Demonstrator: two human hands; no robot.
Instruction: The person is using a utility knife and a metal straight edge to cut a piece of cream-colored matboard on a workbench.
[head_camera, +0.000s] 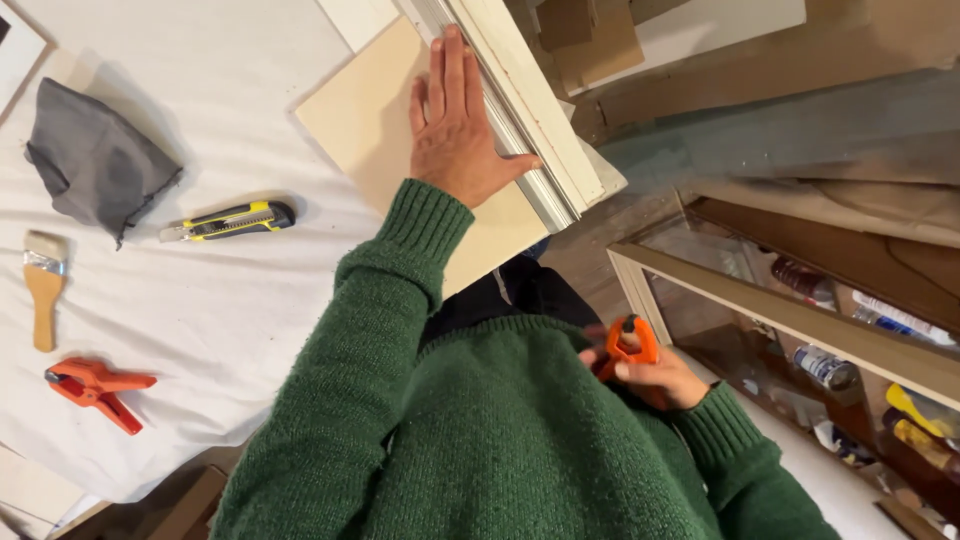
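Table w/ white cloth (230, 90) carries: grey rag (95, 160), yellow-black utility knife (232, 220), paintbrush (44, 285), orange clamp (95, 388), beige board (375, 130) w/ white moulding strip (520, 100) at its right edge

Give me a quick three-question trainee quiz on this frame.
1. True or false: the left hand lies flat on the board, beside the white moulding.
2. What does the right hand hold? A) knife B) orange clamp C) brush
3. Fill in: on the white sheet, the knife lies between the grey cloth and the ____.

Key
1. True
2. B: the orange clamp, held close to the green sweater. A second clamp lies below the brush.
3. board
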